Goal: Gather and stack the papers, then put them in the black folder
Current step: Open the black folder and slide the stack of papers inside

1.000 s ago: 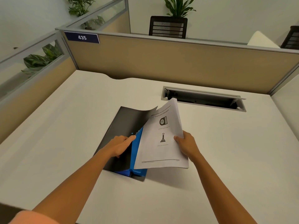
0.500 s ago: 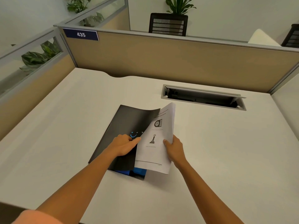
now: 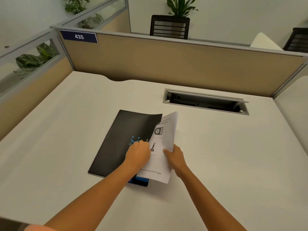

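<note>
A black folder point(image 3: 120, 140) with a blue logo lies on the white desk point(image 3: 66, 130), its front cover bent up at the right edge. A stack of white printed papers point(image 3: 164, 135) sits partly under that cover, its right half sticking out and tilted up. My left hand point(image 3: 138, 154) holds the cover's right edge, fingers curled over it. My right hand point(image 3: 175, 158) grips the stack's right edge, thumb on top. A blue inner pocket point(image 3: 140, 180) shows at the folder's near corner.
An open cable tray point(image 3: 205, 101) is sunk into the desk behind and to the right. Tan partition walls point(image 3: 166, 64) close the desk at the back and left, with a sign reading 435.
The papers have slid left, deeper under the black cover. The cover has come down lower over them, hiding most of the blue inside. Both hands moved left with them.
</note>
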### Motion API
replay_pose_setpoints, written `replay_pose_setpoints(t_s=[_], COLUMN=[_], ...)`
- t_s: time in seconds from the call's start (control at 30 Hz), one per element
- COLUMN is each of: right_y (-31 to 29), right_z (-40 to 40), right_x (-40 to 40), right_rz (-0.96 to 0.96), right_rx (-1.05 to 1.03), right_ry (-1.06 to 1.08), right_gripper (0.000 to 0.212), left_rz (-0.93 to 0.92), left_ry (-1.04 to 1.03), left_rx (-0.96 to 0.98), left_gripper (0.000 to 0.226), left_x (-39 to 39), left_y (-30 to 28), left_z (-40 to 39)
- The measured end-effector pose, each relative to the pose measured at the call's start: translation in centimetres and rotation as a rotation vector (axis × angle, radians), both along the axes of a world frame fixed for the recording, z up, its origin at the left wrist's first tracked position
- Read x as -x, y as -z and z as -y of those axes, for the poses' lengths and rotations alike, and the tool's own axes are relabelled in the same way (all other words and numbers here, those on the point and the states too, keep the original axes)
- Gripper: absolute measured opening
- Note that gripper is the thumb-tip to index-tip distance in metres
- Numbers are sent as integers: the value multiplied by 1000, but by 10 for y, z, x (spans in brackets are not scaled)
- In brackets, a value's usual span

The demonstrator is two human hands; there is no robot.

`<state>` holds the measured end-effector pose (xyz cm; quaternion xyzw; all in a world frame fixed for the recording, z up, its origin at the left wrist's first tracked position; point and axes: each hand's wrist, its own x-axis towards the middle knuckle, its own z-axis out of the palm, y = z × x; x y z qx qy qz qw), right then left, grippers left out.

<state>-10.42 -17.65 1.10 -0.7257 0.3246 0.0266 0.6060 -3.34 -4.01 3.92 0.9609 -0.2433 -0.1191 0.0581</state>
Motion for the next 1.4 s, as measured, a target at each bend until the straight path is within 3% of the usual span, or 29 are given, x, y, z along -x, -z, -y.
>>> replay_pose_setpoints(t_s=[0.13, 0.47, 0.6, 0.67, 0.83, 1.07, 1.27, 1.4], right_y=[-2, 4, 8, 13, 14, 13, 19, 28], right_z=[-2, -24, -22, -23, -25, -26, -25, -23], right_x=[-10, -34, -36, -37, -39, -31, -2, 10], right_rz=[-10, -57, -70, -88, -77, -70, -39, -97], right_rx=[14, 27, 84, 129, 211, 148, 70, 123], right_ry=[-5, -89, -166, -200, -187, -138, -173, -257], right_gripper=[41, 40, 14, 12, 27, 40, 29, 35], left_rz=[-18, -66, -143, -149, -129, -135, -166, -207], left_ry=[31, -19, -50, -65, -75, -108, -136, -138], left_rx=[-48, 43, 74, 140, 277, 317, 350, 339], left_gripper=[28, 25, 27, 30, 32, 32, 31, 29], left_x=[2, 10, 11, 13, 18, 22, 24, 26], left_y=[-2, -23, -33, -37, -39, -36, -33, -32], left_z=[4, 17, 16, 17, 18, 19, 21, 25])
